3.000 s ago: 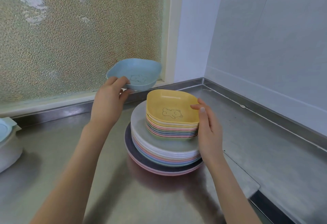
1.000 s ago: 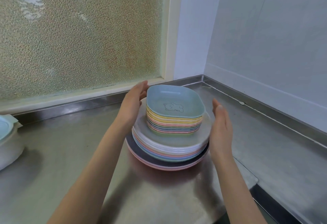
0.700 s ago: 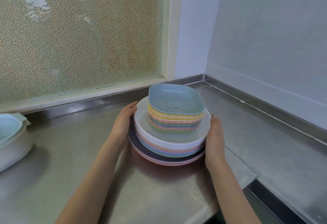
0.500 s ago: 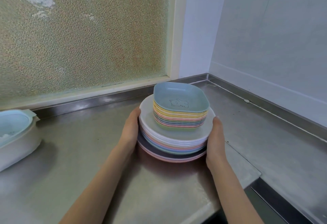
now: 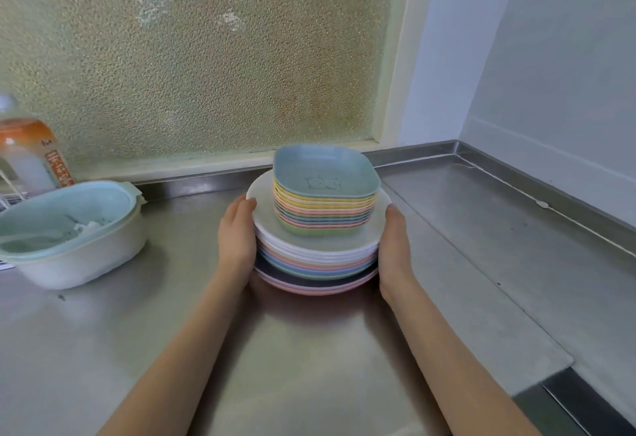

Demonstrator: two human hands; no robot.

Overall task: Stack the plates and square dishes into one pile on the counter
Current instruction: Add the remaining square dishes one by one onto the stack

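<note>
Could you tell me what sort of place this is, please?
Most likely a home kitchen: a stainless steel counter set in a tiled corner, a pile of plates and square dishes, and a condiment bottle beside a frosted window.

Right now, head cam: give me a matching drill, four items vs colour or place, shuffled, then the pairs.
Items:
1. top square dish
2. top round plate
3. tub
4. bottle

Descriptions:
A. white, directly under the square dishes
B. orange label, far left by the window
C. light blue, bear drawing inside
D. white body with pale blue rim, left of the pile

Pairs: 1-C, 2-A, 3-D, 4-B
</note>
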